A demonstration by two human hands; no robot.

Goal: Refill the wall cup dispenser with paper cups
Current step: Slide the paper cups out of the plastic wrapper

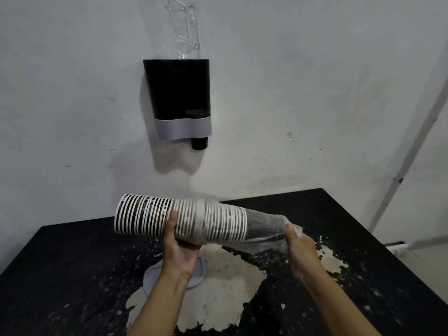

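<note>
A long stack of black paper cups with white rims lies sideways in the air above the table, rims to the left. A clear plastic sleeve covers its right half. My left hand grips the stack from below near its middle. My right hand pinches the bunched end of the sleeve at the right. On the wall above hangs the black cup dispenser with a grey band at its bottom; a black cup pokes out underneath. Clear plastic sticks up from the dispenser's open top.
A black table with worn, pale peeled patches stands against the wall below the dispenser. A round grey lid lies on it under my left forearm. A white pipe runs diagonally down the wall at the right.
</note>
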